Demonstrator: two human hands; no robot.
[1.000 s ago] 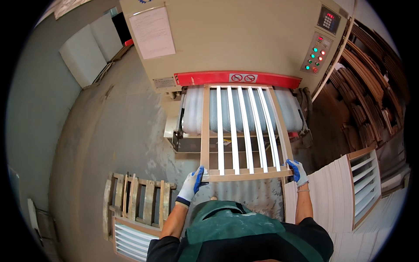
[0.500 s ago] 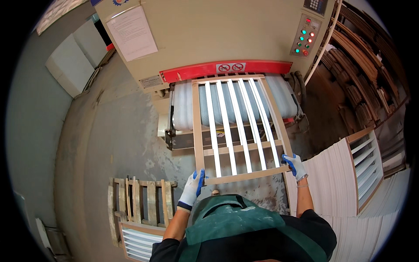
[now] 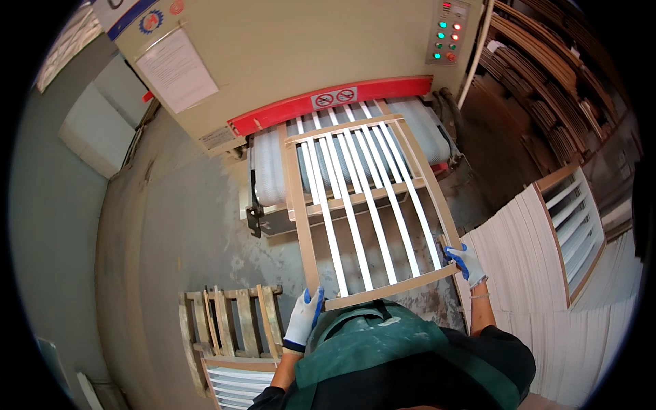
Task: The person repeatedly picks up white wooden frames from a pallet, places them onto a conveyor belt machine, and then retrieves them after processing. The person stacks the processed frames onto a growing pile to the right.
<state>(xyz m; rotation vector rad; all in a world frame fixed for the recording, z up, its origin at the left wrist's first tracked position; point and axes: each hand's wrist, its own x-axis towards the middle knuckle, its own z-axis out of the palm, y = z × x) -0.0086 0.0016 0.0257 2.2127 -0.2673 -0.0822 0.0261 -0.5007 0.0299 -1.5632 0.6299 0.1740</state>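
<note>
One slatted frame (image 3: 367, 210) extends forward from the grip, over the belt (image 3: 267, 167); the left hand (image 3: 304, 316) clasps the frame's near-left corner, the right hand (image 3: 468, 265) its near-right corner.

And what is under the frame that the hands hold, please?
Through the gaps, a second frame, the belt and floor show. The held frame covers parts of them; the machine hides the second frame's far end.
</note>
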